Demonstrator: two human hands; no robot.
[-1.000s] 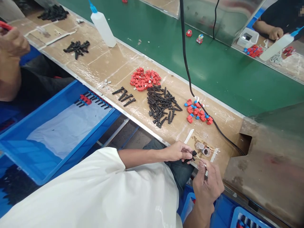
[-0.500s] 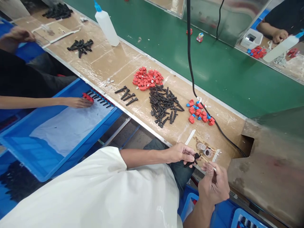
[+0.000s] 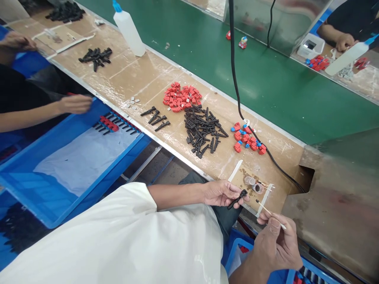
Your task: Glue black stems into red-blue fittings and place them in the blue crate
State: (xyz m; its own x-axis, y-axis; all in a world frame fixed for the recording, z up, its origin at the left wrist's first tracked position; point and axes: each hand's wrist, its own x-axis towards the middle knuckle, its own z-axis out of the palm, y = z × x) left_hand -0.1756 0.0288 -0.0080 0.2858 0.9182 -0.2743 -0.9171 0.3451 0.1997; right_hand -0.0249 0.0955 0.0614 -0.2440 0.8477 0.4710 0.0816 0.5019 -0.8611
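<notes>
My left hand [image 3: 223, 193] pinches a black plastic part [image 3: 237, 199] near the bench's front edge; it is shaped like a short stick with a wider end. My right hand [image 3: 278, 240], lower and to the right, grips a cotton swab [image 3: 270, 213] whose dark tip points toward the black part but stands apart from it. Beyond my hands, a small clear cup [image 3: 249, 180] and a cup of dark liquid [image 3: 257, 188] stand on a stained board [image 3: 243, 173], with several swabs beside them. Four-sided white tape strips partly border this board.
A pile of black parts [image 3: 204, 128], red pieces [image 3: 182, 96] and red-and-blue pieces [image 3: 247, 138] lie on the bench. A black cable [image 3: 233, 59] hangs across it. At left, a co-worker's hand [image 3: 75, 103] is above a blue tray [image 3: 118, 165]. A white bottle [image 3: 129, 33] stands behind.
My right hand has drawn the swab away from the black part, right and toward me. The black part has turned slightly in my left hand. The co-worker's hand has left the red pieces in the tray.
</notes>
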